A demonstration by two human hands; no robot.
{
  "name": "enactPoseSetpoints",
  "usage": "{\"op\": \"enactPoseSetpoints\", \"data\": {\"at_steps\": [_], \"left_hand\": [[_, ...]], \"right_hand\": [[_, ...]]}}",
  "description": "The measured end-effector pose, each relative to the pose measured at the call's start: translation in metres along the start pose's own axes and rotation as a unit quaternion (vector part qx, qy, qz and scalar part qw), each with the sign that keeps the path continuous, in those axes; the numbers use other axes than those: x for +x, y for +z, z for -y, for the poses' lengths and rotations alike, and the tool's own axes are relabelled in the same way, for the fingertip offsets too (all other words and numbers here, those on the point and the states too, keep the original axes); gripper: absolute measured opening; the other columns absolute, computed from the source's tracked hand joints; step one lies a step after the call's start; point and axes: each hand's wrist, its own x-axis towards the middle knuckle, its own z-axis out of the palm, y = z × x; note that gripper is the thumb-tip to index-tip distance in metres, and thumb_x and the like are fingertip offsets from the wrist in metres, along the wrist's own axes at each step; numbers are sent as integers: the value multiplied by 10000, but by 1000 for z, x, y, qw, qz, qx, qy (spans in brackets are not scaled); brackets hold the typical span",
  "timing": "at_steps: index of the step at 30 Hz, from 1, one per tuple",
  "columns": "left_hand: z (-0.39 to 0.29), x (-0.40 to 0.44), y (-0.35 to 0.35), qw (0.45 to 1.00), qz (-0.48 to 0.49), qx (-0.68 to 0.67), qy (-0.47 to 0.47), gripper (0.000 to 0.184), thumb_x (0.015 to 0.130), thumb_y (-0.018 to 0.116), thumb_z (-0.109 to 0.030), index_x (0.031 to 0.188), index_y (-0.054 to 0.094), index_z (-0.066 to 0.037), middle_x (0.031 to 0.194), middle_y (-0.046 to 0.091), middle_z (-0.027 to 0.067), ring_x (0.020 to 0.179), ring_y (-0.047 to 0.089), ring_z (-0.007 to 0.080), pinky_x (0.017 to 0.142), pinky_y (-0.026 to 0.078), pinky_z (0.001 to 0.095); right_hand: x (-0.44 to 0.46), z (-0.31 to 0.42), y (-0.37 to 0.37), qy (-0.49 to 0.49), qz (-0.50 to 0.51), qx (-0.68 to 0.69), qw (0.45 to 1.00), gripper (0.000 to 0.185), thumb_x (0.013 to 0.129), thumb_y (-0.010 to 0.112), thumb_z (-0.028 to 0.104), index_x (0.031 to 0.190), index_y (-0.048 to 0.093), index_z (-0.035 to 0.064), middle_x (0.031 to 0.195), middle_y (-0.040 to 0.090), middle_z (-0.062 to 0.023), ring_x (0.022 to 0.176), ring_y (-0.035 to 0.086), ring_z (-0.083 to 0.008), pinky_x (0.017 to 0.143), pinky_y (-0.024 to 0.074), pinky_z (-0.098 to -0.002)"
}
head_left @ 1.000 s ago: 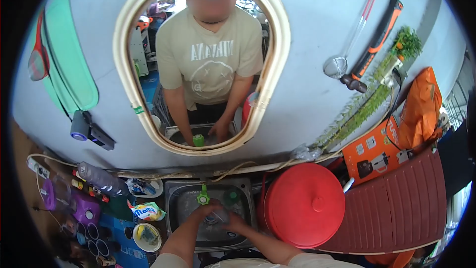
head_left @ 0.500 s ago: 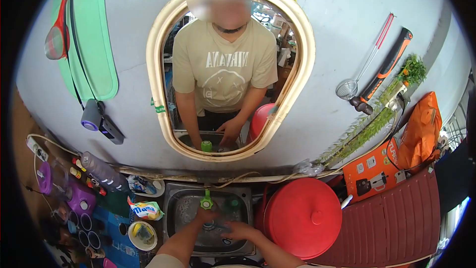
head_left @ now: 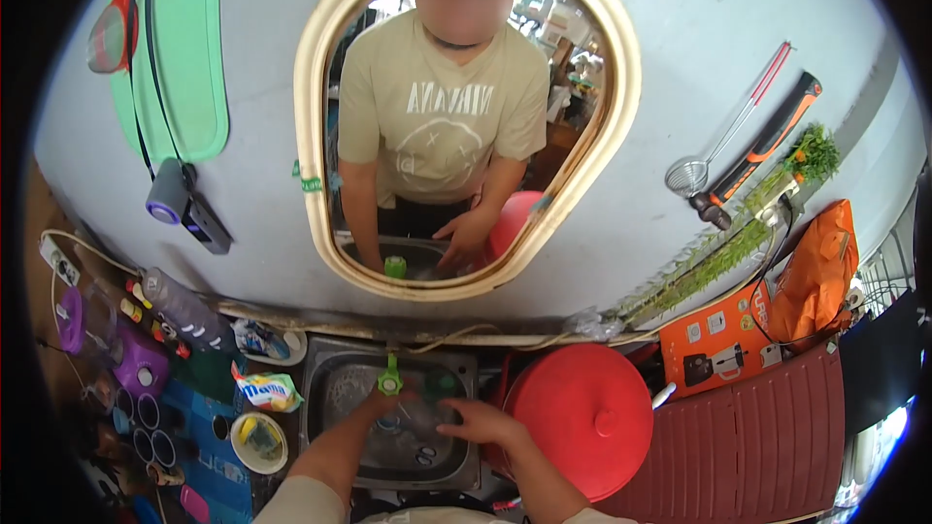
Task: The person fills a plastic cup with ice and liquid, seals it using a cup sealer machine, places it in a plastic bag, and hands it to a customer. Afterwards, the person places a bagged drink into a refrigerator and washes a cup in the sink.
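Observation:
My left hand (head_left: 393,406) is under the green tap (head_left: 390,380) in the steel sink (head_left: 320,408). Its fingers are blurred, and whether they hold anything cannot be made out. To its right, my right hand (head_left: 478,420) hovers over the right side of the basin, fingers apart and nothing in them. Below the hands, on the basin floor, lies a small dark item with two loops (head_left: 425,456), like scissor handles. A dark green round thing (head_left: 442,386) sits at the back right of the basin.
A large red lidded bucket (head_left: 568,408) stands right of the sink. On the left are a bowl with a yellow sponge (head_left: 258,442), a Mama packet (head_left: 267,390), several dark cups (head_left: 150,432) and a purple blender (head_left: 141,369). A mirror (head_left: 311,126) hangs above.
My right hand has risen and drawn away from the left, baring the looped item more. The left hand stays by the tap. The camera view has shifted a little.

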Motion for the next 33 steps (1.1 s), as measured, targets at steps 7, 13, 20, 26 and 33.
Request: {"op": "enactPoseSetpoints", "data": {"at_steps": [7,13,20,26,33], "left_hand": [[46,-1,1,879,-125,-423,-181,389,973,616,-386,1292,642,-164,1143,684,97,1003,665,252,825,557,474],[32,-54,5,771,-159,-532,-312,586,995,468,-521,1447,486,-150,1387,577,176,1224,575,411,998,503,626],[38,-81,12,733,-170,-584,-304,606,996,429,-503,1454,467,-109,1402,547,189,1256,529,443,1006,498,631],[49,-57,21,719,-179,-584,-332,625,1020,372,-528,1478,430,-108,1431,510,189,1271,514,447,1025,479,629],[37,-8,35,716,-201,-571,-348,691,988,403,-617,1468,431,-121,1420,512,171,1276,519,382,988,513,585]], "right_hand": [[-12,-7,-23,4,-79,13,997,710,914,717,456,1419,535,-9,1353,608,-280,1257,593,-421,1066,474,-423],[-21,-5,-40,24,-127,54,990,667,902,730,393,1399,555,-15,1348,622,-257,1223,616,-407,1041,488,-424],[-26,-31,-37,21,-194,121,973,534,906,753,291,1324,611,-9,1243,682,-238,1122,678,-356,957,540,-410],[-27,-40,-32,18,-236,228,944,416,915,742,135,1284,628,-21,1170,716,-177,1071,695,-254,928,556,-363],[-27,-43,-25,10,-269,240,933,351,916,712,71,1238,643,-49,1106,722,-158,988,705,-209,860,576,-324]]}}
